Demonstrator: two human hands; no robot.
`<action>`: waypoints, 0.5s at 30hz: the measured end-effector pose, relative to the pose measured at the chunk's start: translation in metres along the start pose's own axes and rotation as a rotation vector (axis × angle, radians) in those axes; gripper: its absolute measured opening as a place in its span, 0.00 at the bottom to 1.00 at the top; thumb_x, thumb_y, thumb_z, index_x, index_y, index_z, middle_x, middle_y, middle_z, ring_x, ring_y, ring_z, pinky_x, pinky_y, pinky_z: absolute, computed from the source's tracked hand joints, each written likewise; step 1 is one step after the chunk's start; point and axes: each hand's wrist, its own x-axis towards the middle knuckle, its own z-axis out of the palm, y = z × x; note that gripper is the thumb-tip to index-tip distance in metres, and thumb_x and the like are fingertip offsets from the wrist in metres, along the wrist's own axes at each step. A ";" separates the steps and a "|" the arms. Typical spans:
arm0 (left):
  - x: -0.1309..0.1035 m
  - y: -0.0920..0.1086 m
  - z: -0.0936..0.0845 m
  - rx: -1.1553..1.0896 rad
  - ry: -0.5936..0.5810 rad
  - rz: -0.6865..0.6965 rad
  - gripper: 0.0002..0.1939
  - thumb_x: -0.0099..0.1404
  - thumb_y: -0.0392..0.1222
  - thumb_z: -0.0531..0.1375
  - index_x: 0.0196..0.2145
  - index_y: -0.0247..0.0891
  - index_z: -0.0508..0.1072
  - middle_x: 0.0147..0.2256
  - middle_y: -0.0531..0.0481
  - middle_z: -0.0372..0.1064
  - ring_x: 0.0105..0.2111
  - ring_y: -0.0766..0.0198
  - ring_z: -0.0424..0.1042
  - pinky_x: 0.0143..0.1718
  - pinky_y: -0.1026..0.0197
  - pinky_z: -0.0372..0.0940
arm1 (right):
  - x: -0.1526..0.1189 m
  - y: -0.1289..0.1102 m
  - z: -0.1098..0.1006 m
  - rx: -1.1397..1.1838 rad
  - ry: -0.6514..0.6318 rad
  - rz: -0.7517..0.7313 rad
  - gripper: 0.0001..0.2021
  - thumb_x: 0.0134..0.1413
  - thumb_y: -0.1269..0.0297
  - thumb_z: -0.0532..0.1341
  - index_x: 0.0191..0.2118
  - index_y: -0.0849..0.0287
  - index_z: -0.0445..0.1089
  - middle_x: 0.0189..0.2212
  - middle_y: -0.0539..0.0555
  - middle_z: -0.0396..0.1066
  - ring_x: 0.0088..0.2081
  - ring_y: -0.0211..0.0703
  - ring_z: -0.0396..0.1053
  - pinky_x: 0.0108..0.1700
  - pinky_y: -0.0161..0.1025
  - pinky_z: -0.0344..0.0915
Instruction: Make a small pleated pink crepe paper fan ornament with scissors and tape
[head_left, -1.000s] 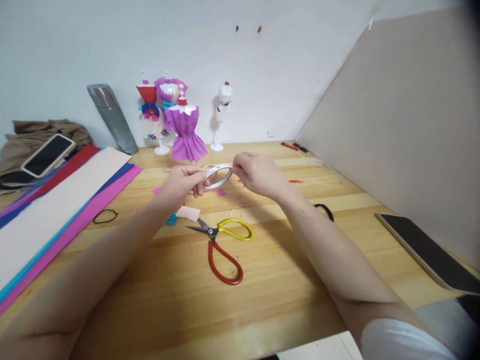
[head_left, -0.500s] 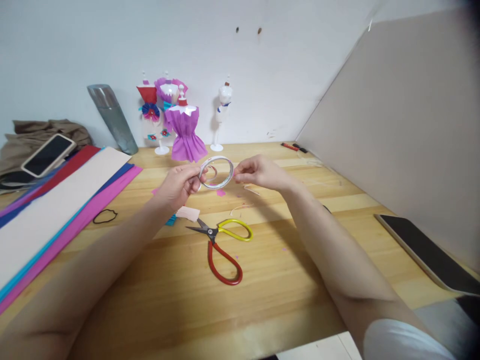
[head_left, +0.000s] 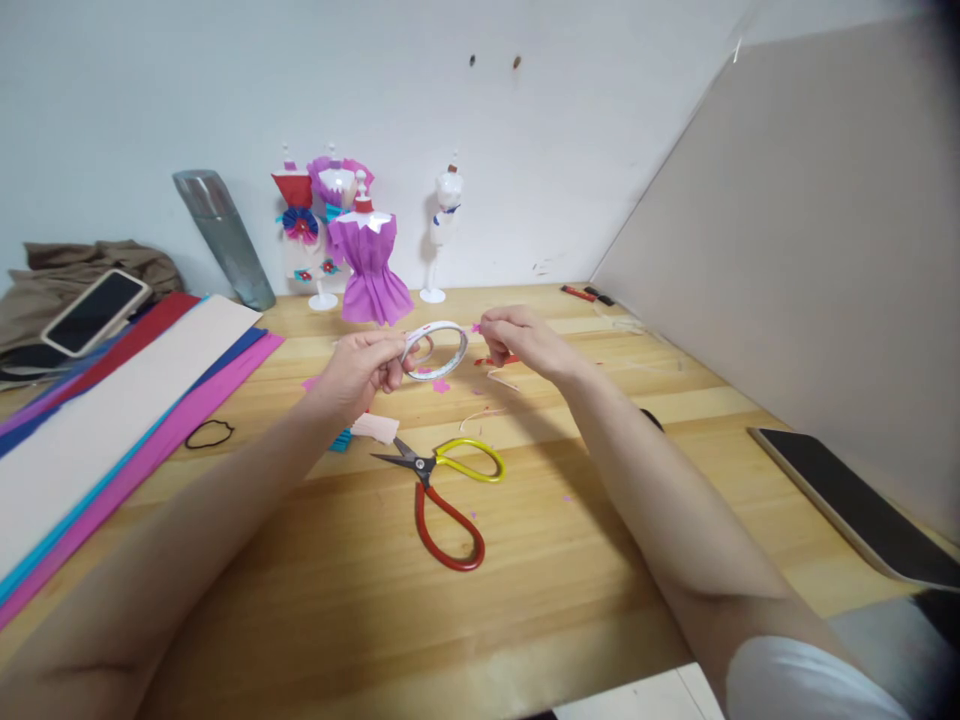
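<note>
In the head view my left hand is closed on the rim of a nearly used-up roll of tape, raised above the table with its ring opening towards me. Just right of the roll, my right hand is closed, and a small pink paper piece shows at its fingertips. Whether a tape end joins it to the roll is too fine to tell. Below both hands lie open scissors with one yellow and one red handle. A pink paper flower rests on the table under the roll.
Coloured crepe paper sheets are stacked at left beside a phone and a black elastic loop. Small mannequins, one in a purple dress, and a bottle stand at the back. A dark tablet-like slab lies right.
My right hand has moved slightly up and right, away from the roll, with the pink piece at its fingers. A red pen-like item now shows beneath it. The roll has shifted slightly.
</note>
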 end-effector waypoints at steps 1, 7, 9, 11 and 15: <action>0.000 0.000 0.000 0.000 -0.003 0.003 0.07 0.54 0.39 0.61 0.26 0.33 0.77 0.21 0.51 0.70 0.15 0.75 0.58 0.16 0.68 0.51 | 0.001 0.002 -0.001 -0.031 0.037 0.004 0.15 0.59 0.63 0.52 0.21 0.56 0.58 0.19 0.54 0.65 0.26 0.45 0.69 0.32 0.41 0.64; -0.001 0.001 0.000 0.013 0.003 -0.004 0.07 0.55 0.40 0.61 0.26 0.34 0.77 0.21 0.51 0.69 0.16 0.74 0.58 0.17 0.68 0.51 | 0.014 0.030 -0.011 -0.607 0.159 0.151 0.18 0.61 0.54 0.53 0.27 0.57 0.72 0.27 0.61 0.74 0.33 0.51 0.72 0.32 0.41 0.61; -0.001 0.001 0.000 0.039 0.003 -0.005 0.08 0.55 0.41 0.61 0.24 0.35 0.76 0.21 0.51 0.69 0.16 0.74 0.58 0.17 0.68 0.51 | 0.018 0.042 -0.013 -0.777 0.112 0.248 0.16 0.58 0.55 0.57 0.28 0.58 0.75 0.28 0.63 0.75 0.34 0.53 0.72 0.31 0.42 0.60; -0.001 0.000 0.000 0.063 -0.001 0.002 0.09 0.55 0.42 0.60 0.23 0.36 0.75 0.22 0.51 0.69 0.16 0.74 0.57 0.17 0.68 0.51 | 0.020 0.053 -0.015 -0.870 0.054 0.312 0.12 0.55 0.56 0.62 0.30 0.59 0.78 0.30 0.65 0.76 0.34 0.55 0.73 0.30 0.42 0.59; 0.000 -0.002 0.000 0.078 -0.019 0.018 0.09 0.55 0.42 0.60 0.21 0.36 0.74 0.23 0.50 0.70 0.16 0.74 0.57 0.17 0.67 0.51 | 0.024 0.070 -0.014 -0.839 -0.151 0.303 0.14 0.49 0.53 0.65 0.34 0.60 0.79 0.32 0.64 0.77 0.34 0.53 0.73 0.29 0.40 0.60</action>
